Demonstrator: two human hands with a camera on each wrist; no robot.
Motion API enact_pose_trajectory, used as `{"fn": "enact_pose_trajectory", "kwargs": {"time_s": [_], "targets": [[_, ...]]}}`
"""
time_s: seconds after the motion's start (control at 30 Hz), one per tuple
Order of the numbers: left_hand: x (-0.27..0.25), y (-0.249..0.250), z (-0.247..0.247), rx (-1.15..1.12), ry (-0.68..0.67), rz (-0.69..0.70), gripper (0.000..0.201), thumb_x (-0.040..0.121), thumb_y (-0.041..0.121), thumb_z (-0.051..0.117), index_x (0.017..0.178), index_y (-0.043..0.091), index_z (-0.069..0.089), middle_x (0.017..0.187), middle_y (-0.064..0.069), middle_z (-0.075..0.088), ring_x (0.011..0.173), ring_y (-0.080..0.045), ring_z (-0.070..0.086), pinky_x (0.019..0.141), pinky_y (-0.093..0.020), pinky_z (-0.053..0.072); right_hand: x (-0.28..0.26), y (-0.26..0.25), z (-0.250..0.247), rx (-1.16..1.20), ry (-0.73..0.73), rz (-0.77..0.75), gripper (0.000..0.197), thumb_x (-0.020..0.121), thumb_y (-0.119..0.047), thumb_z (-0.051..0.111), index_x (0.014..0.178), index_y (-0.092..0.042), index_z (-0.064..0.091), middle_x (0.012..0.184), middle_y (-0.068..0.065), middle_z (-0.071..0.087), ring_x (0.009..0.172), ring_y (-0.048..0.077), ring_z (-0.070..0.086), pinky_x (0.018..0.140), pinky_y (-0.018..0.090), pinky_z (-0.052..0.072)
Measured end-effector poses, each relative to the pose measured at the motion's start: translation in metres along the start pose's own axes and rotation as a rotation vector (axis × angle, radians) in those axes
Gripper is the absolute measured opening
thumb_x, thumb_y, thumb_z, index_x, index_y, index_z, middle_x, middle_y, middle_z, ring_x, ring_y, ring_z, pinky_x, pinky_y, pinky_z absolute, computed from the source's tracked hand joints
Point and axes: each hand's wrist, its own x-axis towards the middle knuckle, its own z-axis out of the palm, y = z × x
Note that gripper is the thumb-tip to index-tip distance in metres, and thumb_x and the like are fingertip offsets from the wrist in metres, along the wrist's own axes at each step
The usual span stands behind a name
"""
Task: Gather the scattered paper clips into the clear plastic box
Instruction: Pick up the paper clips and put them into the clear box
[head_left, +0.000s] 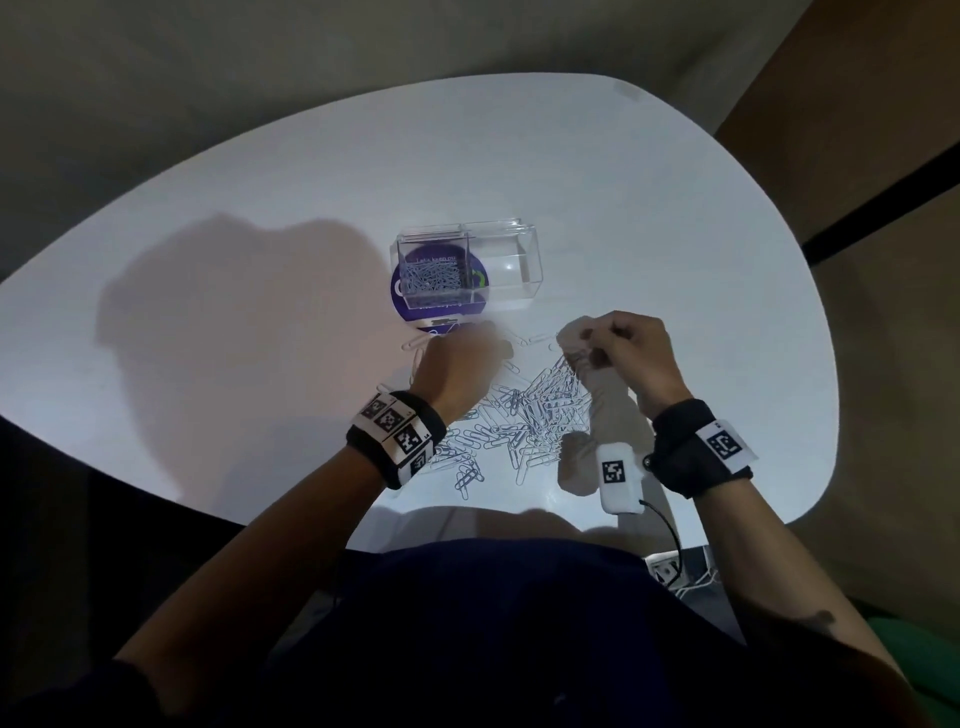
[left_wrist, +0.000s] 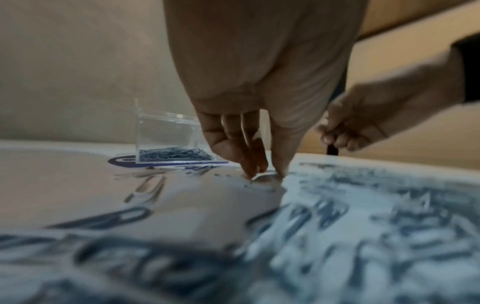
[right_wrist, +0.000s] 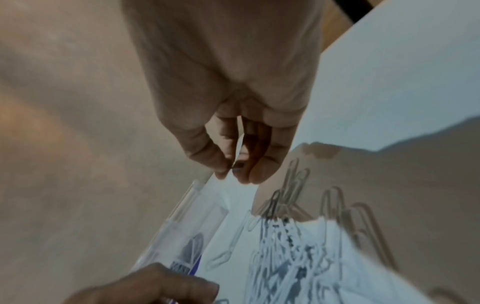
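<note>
Landmark: the clear plastic box.

Nearest the person, on the near side of the box, the main heap of paper clips lies loose on the white table, between the two wrists.

Left hand: just on the near side of the box, fingertips down on the table and pinching a single clip. Best to pinch flat and lift straight up, since a thin clip slides easily.

Right hand: near the box's near-right corner, raised above the heap, thumb and fingers pinched together. Something small and dark sits between them, probably a clip, but I can't tell for certain.

The box stands open, with some clips already in its left compartment and the right one bare. Judgement: early to mid task; carry clips over the rim and release low.
</note>
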Motion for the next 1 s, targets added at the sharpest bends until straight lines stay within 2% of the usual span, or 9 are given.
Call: {"fn": "enact_pose_trajectory", "kwargs": {"time_s": [0.13,0.23,0.33,0.4,0.53,0.67,0.73,0.9,1.0], "targets": [[0.004,-0.003,0.003,0.066,-0.05,0.056,0.01,0.076,0.01,0.066,0.071,0.017,0.067,0.07,0.001,0.059,0.061,-0.022,0.059,0.043,-0.031,0.046,-0.004,0.007,-0.009,0.086,-0.012,0.048,0.014,0.082,-0.01,0.069,0.075,-0.002,0.062,0.063,0.007,0.055,0.056,0.016,0.051,0.059,0.028,0.047],[0.003,-0.005,0.0,-0.055,-0.068,0.008,0.008,0.071,0.007,0.067,0.068,0.013,0.062,0.07,-0.001,0.059,0.061,-0.022,0.056,0.047,-0.033,0.045,-0.002,0.015,-0.009,-0.101,-0.016,-0.044,0.027,0.079,-0.017,0.077,0.071,0.001,0.058,0.061,0.004,0.053,0.054,0.013,0.046,0.054,0.022,0.041],[0.0,-0.008,-0.005,-0.292,-0.045,-0.104,0.01,0.067,0.004,0.069,0.066,0.008,0.06,0.067,-0.004,0.061,0.06,-0.022,0.054,0.052,-0.039,0.046,0.002,0.02,-0.007,-0.453,-0.015,-0.192,0.015,0.078,-0.018,0.073,0.072,-0.008,0.064,0.066,0.005,0.064,0.063,0.023,0.056,0.063,0.032,0.047],[-0.003,-0.01,-0.009,-0.478,-0.004,-0.167,0.012,0.067,0.001,0.069,0.066,0.006,0.058,0.062,-0.005,0.063,0.055,-0.021,0.056,0.052,-0.039,0.048,0.002,0.019,-0.007,-0.526,-0.023,-0.245,0.008,0.075,-0.016,0.073,0.071,-0.014,0.066,0.067,0.002,0.066,0.07,0.024,0.062,0.068,0.036,0.05],[-0.006,-0.012,-0.023,-0.831,-0.167,-0.404,0.021,0.075,-0.002,0.067,0.095,0.007,0.066,0.065,-0.006,0.067,0.055,-0.017,0.061,0.048,-0.031,0.056,0.003,0.016,-0.008,-0.588,-0.09,-0.325,0.012,0.075,-0.012,0.071,0.076,-0.025,0.071,0.075,-0.006,0.068,0.078,0.019,0.064,0.073,0.036,0.053],[-0.004,-0.012,-0.027,-1.102,-0.254,-0.594,0.017,0.083,0.003,0.053,0.091,0.001,0.068,0.071,-0.013,0.057,0.06,-0.019,0.051,0.048,-0.026,0.042,0.001,0.01,-0.006,-0.75,-0.162,-0.371,0.017,0.078,-0.016,0.073,0.091,-0.026,0.076,0.092,-0.005,0.071,0.096,0.021,0.064,0.078,0.029,0.045],[-0.001,-0.006,-0.027,-1.201,-0.273,-0.683,0.019,0.079,0.016,0.054,0.083,0.001,0.064,0.07,-0.008,0.053,0.058,-0.016,0.046,0.048,-0.025,0.033,0.0,0.006,-0.004,-0.796,-0.194,-0.395,0.011,0.078,-0.018,0.075,0.088,-0.022,0.074,0.087,-0.004,0.068,0.09,0.023,0.063,0.076,0.032,0.047],[0.013,0.01,-0.015,-0.991,-0.25,-0.611,0.023,0.088,0.025,0.061,0.073,0.008,0.056,0.063,0.0,0.05,0.052,-0.012,0.04,0.045,-0.022,0.029,0.002,0.005,0.001,-0.807,-0.267,-0.404,0.007,0.08,-0.013,0.07,0.076,-0.018,0.066,0.078,-0.006,0.059,0.077,0.021,0.058,0.067,0.03,0.043],[0.024,0.026,-0.008,-0.728,-0.202,-0.495,0.019,0.09,0.023,0.059,0.081,0.007,0.059,0.072,0.003,0.058,0.064,-0.01,0.05,0.057,-0.025,0.038,0.002,0.009,-0.003,-0.686,-0.248,-0.358,0.01,0.082,-0.014,0.068,0.074,-0.017,0.063,0.077,-0.004,0.06,0.076,0.015,0.056,0.068,0.027,0.041]]}}
